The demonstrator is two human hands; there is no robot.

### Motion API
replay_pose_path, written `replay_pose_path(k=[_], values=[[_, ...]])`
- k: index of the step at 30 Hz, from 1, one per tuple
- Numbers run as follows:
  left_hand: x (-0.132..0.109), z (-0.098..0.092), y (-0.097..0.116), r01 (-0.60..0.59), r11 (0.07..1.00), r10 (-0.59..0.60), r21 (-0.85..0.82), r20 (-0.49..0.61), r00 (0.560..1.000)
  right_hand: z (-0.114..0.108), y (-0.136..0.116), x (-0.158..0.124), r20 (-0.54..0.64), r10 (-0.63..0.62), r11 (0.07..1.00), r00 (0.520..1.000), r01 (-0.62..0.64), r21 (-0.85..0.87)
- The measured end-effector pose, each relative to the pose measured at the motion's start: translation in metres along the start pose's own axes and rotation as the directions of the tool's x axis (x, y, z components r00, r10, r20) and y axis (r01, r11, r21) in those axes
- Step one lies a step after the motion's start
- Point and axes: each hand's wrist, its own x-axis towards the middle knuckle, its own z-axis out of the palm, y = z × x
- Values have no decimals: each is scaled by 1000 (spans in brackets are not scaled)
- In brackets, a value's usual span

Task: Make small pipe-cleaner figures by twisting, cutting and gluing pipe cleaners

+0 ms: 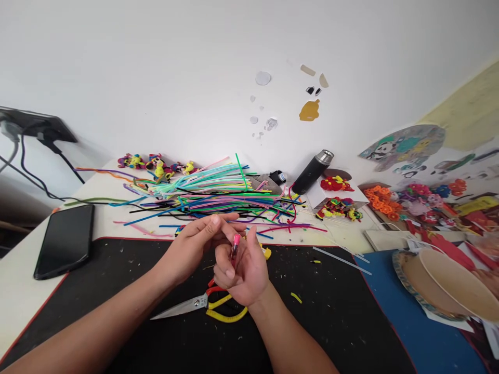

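My right hand (244,270) has its lower fingers curled round a small clear tube with a pink cap (236,240), its thumb raised. My left hand (195,241) touches the right hand's fingertips, thumb and forefinger pressed together; whatever lies between them is too small to make out. Below the hands, scissors (197,302) with red and yellow handles lie on the black mat (312,332). A yellow object (267,253) shows partly behind my right hand. Beyond the hands lies a large pile of coloured pipe cleaners (210,189).
A phone (64,241) rests at the left. Small figures (156,165) stand by the wall. A black flask (313,172) leans behind a white box (353,195) bearing more figures. Bowls (413,291) and orange pieces (384,202) are at the right, near another person's hand (489,278).
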Motion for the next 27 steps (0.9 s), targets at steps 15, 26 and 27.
replay_pose_path(k=[15, 26, 27], values=[[2, 0, 3, -64, 988, 58, 140, 47, 997, 2, -1, 0, 32, -45, 997, 999, 43, 59], [-2, 0, 6, -1, 997, -4, 77, 64, 998, 3, -1, -1, 4, -4, 999, 1000, 4, 42], [-2, -1, 7, -15, 993, 8, 117, 64, 998, 3, 0, -1, 4, -5, 999, 1000, 5, 48]])
